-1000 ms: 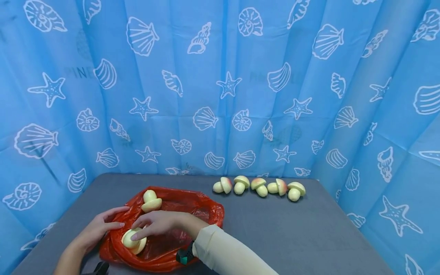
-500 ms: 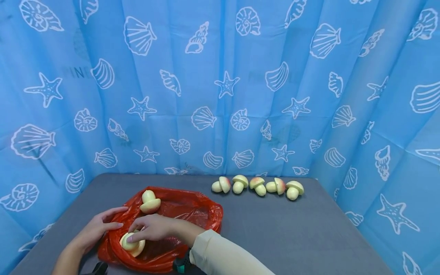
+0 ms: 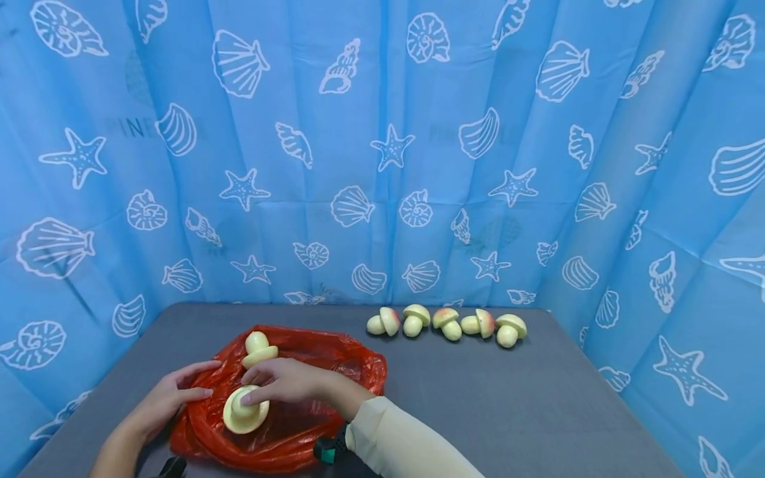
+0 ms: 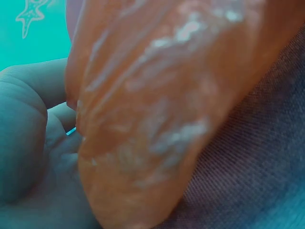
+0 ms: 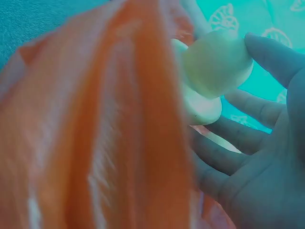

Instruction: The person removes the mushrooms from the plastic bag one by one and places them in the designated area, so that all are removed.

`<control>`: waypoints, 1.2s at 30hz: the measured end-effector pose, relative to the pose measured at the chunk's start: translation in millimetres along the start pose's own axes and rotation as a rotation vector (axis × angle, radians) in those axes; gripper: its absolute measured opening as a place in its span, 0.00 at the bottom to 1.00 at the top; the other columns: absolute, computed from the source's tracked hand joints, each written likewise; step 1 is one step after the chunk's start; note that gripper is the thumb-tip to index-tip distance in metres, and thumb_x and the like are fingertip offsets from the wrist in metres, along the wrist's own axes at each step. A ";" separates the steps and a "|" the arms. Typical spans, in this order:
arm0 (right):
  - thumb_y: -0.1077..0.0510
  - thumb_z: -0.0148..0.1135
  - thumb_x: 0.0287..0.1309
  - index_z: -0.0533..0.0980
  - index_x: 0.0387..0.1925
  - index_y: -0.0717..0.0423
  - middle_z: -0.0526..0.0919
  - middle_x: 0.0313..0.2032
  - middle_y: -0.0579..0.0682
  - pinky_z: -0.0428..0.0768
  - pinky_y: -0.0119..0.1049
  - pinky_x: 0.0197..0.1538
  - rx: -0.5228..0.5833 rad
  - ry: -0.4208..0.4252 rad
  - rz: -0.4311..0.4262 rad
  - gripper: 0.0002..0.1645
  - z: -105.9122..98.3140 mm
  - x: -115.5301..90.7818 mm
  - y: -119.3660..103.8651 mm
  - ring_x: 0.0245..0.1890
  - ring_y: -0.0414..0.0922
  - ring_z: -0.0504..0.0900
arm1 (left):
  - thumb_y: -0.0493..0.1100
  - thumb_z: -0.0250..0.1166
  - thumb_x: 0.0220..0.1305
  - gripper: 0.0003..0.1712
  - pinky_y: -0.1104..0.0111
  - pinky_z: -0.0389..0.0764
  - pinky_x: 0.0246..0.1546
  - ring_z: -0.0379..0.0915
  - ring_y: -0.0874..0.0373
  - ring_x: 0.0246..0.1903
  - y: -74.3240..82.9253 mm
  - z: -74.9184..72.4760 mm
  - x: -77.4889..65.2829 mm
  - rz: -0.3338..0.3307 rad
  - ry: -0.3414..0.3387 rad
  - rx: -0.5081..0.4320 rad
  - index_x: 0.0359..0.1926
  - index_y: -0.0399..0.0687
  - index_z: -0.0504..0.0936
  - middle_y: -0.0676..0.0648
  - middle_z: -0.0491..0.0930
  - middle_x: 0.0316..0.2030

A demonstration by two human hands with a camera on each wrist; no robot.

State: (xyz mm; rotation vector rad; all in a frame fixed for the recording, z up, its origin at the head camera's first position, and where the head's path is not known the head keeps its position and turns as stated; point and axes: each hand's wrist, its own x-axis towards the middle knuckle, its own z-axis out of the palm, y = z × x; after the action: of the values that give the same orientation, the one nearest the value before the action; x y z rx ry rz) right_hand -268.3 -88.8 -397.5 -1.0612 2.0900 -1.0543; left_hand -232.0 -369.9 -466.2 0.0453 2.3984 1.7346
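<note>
A red plastic bag [image 3: 299,431] lies spread with its mouth upward at the table's left. My left hand [image 3: 164,401] holds the bag's left rim, thumb over the edge; in the left wrist view, crumpled film [image 4: 143,119] covers part of the fingers. Inside the mouth, my right hand [image 3: 289,382] pinches a pale yellow toy mushroom [image 3: 246,415] by its stem, cap downward. The right wrist view shows the thumb against this mushroom [image 5: 217,64], with bag film hiding part of it. Another toy mushroom [image 3: 257,345] lies at the bag's far left side, stem up.
Several toy mushrooms [image 3: 447,324], some with reddish caps, form a row along the back of the grey table [image 3: 478,411]. Behind the table hangs a blue curtain [image 3: 382,166] printed with white shells and starfish.
The right hand has closed its fingers on the mushroom's stem and brought it up and slightly right, away from the bag's left wall. The left hand stays at the rim.
</note>
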 end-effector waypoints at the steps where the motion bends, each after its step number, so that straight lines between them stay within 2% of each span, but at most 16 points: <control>1: 0.50 0.62 0.65 0.76 0.57 0.51 0.78 0.47 0.35 0.76 0.28 0.49 0.008 0.011 -0.004 0.21 -2.7 -2.1 1.5 0.48 0.31 0.75 | 0.44 0.63 0.66 0.37 0.56 0.77 0.53 0.53 0.32 0.65 0.0 -0.1 0.1 0.001 -0.001 0.002 0.71 0.35 0.61 0.29 0.56 0.69; 6: 0.51 0.62 0.64 0.75 0.59 0.51 0.78 0.50 0.36 0.78 0.30 0.44 0.043 0.060 -0.042 0.23 -15.4 -13.8 4.5 0.48 0.33 0.75 | 0.44 0.63 0.66 0.37 0.55 0.78 0.51 0.56 0.32 0.64 0.8 0.0 -0.4 -0.008 -0.001 0.001 0.71 0.35 0.61 0.27 0.56 0.68; 12: 0.49 0.61 0.64 0.72 0.61 0.50 0.77 0.51 0.36 0.79 0.35 0.47 0.098 0.114 -0.069 0.25 -27.6 -29.8 6.1 0.49 0.34 0.75 | 0.44 0.63 0.66 0.37 0.54 0.79 0.50 0.59 0.33 0.62 1.4 0.9 -1.5 -0.020 0.011 -0.002 0.71 0.34 0.61 0.26 0.56 0.68; 17: 0.51 0.60 0.66 0.71 0.62 0.50 0.77 0.52 0.41 0.79 0.37 0.49 0.170 0.171 -0.118 0.25 -35.2 -43.7 7.7 0.52 0.38 0.75 | 0.45 0.63 0.66 0.38 0.53 0.80 0.49 0.63 0.34 0.60 1.6 1.3 -1.2 -0.032 0.010 -0.021 0.71 0.35 0.60 0.26 0.55 0.68; 23: 0.51 0.61 0.65 0.70 0.63 0.47 0.77 0.54 0.43 0.78 0.33 0.48 0.163 0.255 -0.157 0.26 -43.0 -62.3 15.3 0.54 0.41 0.76 | 0.44 0.63 0.67 0.38 0.54 0.80 0.48 0.61 0.33 0.61 0.3 2.1 -0.7 -0.030 0.012 -0.021 0.71 0.34 0.60 0.25 0.54 0.68; 29: 0.51 0.61 0.65 0.69 0.65 0.53 0.76 0.55 0.49 0.80 0.40 0.49 0.196 0.352 -0.206 0.29 -49.0 -82.0 27.3 0.52 0.49 0.78 | 0.45 0.63 0.66 0.38 0.55 0.81 0.47 0.63 0.34 0.61 0.4 2.4 0.5 -0.050 0.016 -0.021 0.71 0.35 0.60 0.25 0.52 0.69; 36: 0.48 0.61 0.64 0.69 0.64 0.51 0.76 0.56 0.53 0.79 0.37 0.51 0.135 0.491 -0.246 0.29 -58.1 -104.0 37.2 0.53 0.52 0.77 | 0.45 0.63 0.67 0.38 0.54 0.81 0.46 0.67 0.37 0.58 2.1 2.7 -0.8 -0.052 0.019 -0.027 0.71 0.35 0.60 0.25 0.54 0.68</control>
State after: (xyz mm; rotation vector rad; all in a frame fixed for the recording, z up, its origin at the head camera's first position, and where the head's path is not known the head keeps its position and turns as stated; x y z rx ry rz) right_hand -271.9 35.2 -384.5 -1.0926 2.2489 -1.6949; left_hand -230.9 -366.7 -464.9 -0.0378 2.3666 1.7521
